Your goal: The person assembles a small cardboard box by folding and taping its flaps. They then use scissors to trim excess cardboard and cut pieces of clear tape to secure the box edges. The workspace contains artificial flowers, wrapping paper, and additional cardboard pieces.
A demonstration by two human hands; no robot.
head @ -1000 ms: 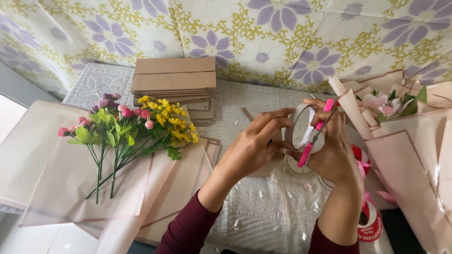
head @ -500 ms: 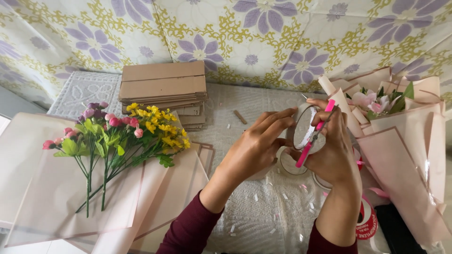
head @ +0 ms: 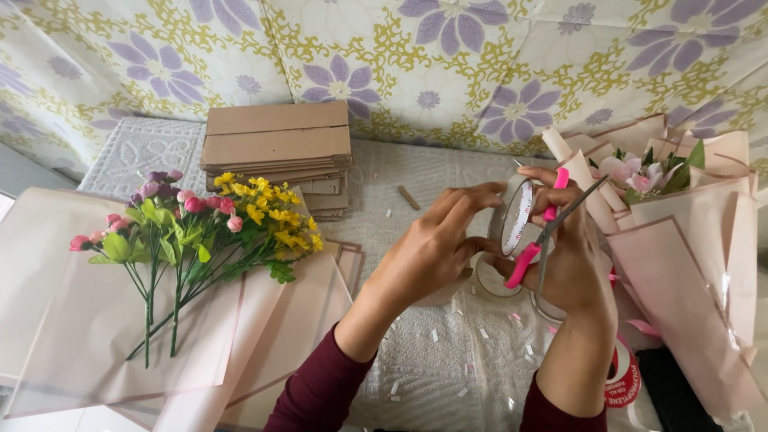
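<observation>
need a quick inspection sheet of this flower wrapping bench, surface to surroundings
surface: table under a white textured cloth, with small white scraps scattered near the wrists
job's things: roll of clear tape held upright between both hands; pink-handled scissors in the right hand
clutter: pink, purple and yellow flower stems lying on pale pink wrapping sheets; stack of flat cardboard; wrapped bouquet at right; red and white spool
grippers: left hand pinching the tape roll; right hand gripping scissors and roll
cables: nothing seen
surroundings: floral curtain behind the table
</observation>
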